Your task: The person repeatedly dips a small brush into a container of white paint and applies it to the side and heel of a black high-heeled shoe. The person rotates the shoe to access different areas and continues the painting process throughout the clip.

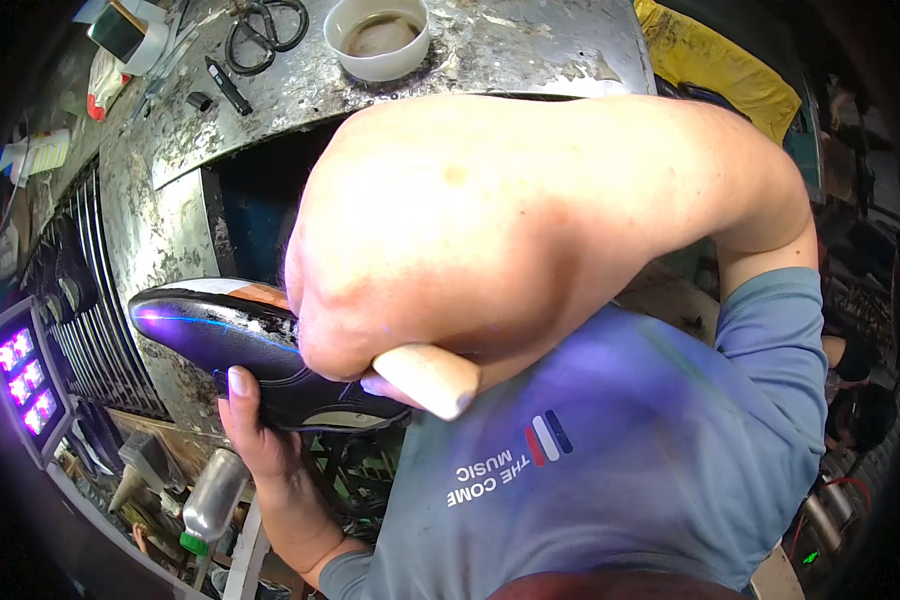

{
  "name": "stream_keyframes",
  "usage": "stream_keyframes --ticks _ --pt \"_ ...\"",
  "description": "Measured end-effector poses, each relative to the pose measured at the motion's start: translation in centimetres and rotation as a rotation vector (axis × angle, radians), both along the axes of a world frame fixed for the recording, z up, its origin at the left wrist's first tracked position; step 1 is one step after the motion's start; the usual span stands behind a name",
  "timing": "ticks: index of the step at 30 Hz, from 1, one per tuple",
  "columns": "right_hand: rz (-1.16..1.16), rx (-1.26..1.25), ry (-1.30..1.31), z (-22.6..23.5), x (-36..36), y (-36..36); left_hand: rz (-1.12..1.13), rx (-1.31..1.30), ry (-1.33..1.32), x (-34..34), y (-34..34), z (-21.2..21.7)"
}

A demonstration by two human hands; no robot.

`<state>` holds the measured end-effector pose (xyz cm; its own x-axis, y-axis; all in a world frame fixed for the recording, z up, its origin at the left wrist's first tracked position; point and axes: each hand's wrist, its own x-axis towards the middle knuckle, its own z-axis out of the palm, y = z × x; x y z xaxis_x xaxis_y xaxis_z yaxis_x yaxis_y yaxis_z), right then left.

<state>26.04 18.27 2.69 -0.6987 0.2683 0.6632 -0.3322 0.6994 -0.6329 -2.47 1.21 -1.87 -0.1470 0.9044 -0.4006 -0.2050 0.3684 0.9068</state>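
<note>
A black shoe [270, 345] lies on its side with its toe to the left and a stitched upper showing. My left hand [255, 415] grips it from below, the thumb pressed against its side. Large and close to the camera, my right hand [420, 250] is closed in a fist over the heel half of the shoe. From that fist sticks out the pale, thick wooden handle [425, 378] of a tool whose working end is hidden. A lighter brown strip [260, 292] shows along the shoe's far edge.
On the worn metal bench [530, 50] stand a white bowl [378, 40] of brownish liquid, black-handled scissors [267, 35] and a black marker [228, 86]. A lit purple lamp panel [28, 380] is at the left. Below it stands a clear bottle [214, 495] with a green cap. Yellow cloth [720, 65] hangs at the far right.
</note>
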Motion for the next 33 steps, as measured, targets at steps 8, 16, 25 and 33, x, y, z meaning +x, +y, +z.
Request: stream_keyframes --ticks 8,16,25,33 --pt "-0.009 0.045 -0.061 0.8 0.6 0.3 0.094 0.014 -0.248 -0.4 -0.3 -1.2" --pt "-0.077 0.044 -0.099 0.9 1.6 -0.2 0.131 0.098 -0.451 0.0 -0.4 -2.9" --pt "-0.116 0.06 -0.087 1.0 1.6 -0.2 0.26 -0.011 -0.727 2.3 0.4 -3.6" --pt "-0.117 0.065 -0.064 1.2 1.1 0.3 0.269 -0.074 -0.817 3.2 -0.2 -5.3"
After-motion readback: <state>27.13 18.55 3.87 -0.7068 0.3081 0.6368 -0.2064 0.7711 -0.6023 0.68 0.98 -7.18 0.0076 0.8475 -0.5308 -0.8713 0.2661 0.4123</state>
